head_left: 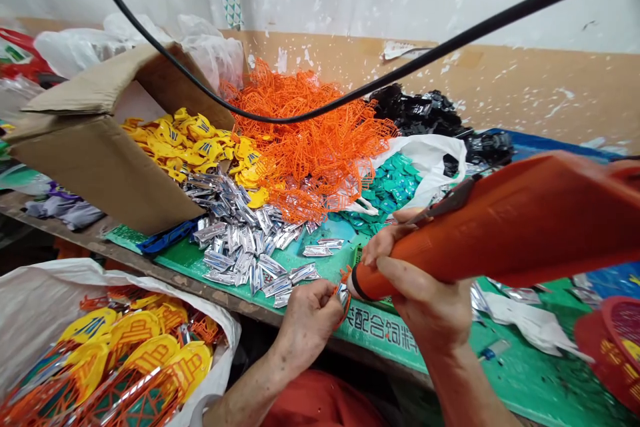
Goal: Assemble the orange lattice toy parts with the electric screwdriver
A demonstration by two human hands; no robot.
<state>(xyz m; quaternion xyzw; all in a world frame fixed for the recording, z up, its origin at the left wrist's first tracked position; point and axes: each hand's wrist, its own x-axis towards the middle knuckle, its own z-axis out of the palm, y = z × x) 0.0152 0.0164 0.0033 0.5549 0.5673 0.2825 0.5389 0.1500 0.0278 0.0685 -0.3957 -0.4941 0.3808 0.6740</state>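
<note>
My right hand (425, 293) is wrapped round the narrow front of a big orange power tool (505, 227), whose black-ringed tip points left. My left hand (310, 320) pinches a small assembly of an orange frame and a silver part (343, 293) right against that tip, at the front edge of the green-covered bench (530, 373). Several loose silver metal pieces (245, 240) lie just to the left of my hands.
A pile of orange plastic frames (310, 140), yellow parts (195, 143), teal parts (393, 190) and black parts (430, 113) sits further back. A tipped cardboard box (100, 147) stands at left. A white bag (120, 353) of assembled pieces sits lower left. A black cable (300, 117) hangs across.
</note>
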